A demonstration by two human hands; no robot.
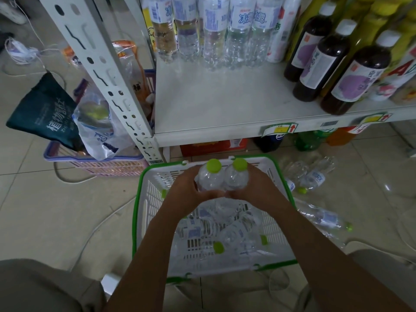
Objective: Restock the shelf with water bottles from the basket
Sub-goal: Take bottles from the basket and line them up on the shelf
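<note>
Two water bottles [210,176] with green caps are held upright and side by side above the far half of the basket [135,210]. One is gripped by the left hand [186,190], the other by the right hand [258,188]. The hands are kept close together, fingers curled round the bottles. Inside the basket, below the hands, more loose bottles [225,228] are seen lying; their count cannot be told.

Beyond the basket the shelf [225,102] is found. At its back, at least five clear shelved bottles [213,30] are lined up behind an open stretch of board. Beyond and right of the basket, three dark bottles [337,59] with white caps are stood. On the floor right of the basket, at least three floor bottles [315,176] are scattered. Left of the basket, one pink basket [101,163] stuffed with bags is placed.
</note>
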